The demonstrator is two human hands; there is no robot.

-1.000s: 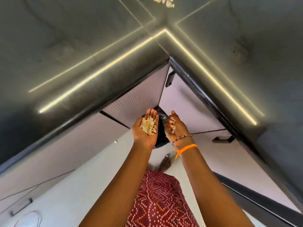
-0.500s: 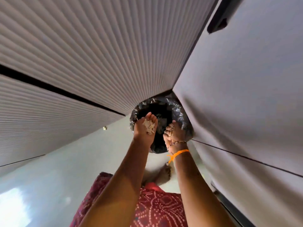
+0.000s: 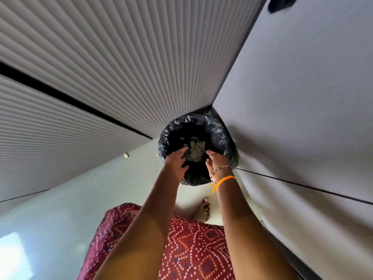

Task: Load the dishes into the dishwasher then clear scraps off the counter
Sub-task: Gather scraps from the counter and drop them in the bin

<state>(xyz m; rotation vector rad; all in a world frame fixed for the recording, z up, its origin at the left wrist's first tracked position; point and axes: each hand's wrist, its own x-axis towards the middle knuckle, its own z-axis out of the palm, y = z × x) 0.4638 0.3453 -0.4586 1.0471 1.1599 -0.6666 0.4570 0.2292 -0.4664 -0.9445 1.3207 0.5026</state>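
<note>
A waste bin lined with a black plastic bag (image 3: 224, 136) stands on the floor in the corner between two cabinet fronts. Pale food scraps (image 3: 195, 148) lie inside it. My left hand (image 3: 175, 162) hangs over the bin's near rim, turned palm down, fingers relaxed and holding nothing. My right hand (image 3: 216, 160) is beside it over the bin, fingers loosely bent, with a bead bracelet and an orange thread at the wrist. Whether anything is left in the right palm is hidden.
A ribbed white cabinet front (image 3: 121, 67) rises on the left and a smooth white one (image 3: 302, 98) on the right, with a dark handle (image 3: 280, 5) at the top. A small scrap (image 3: 126, 155) lies on the pale floor. My bare foot (image 3: 201, 211) stands just behind the bin.
My left hand, which carried scraps in its upturned palm, has turned over above the bin and the scraps now lie inside. The view has dropped from the counter down to the bin.
</note>
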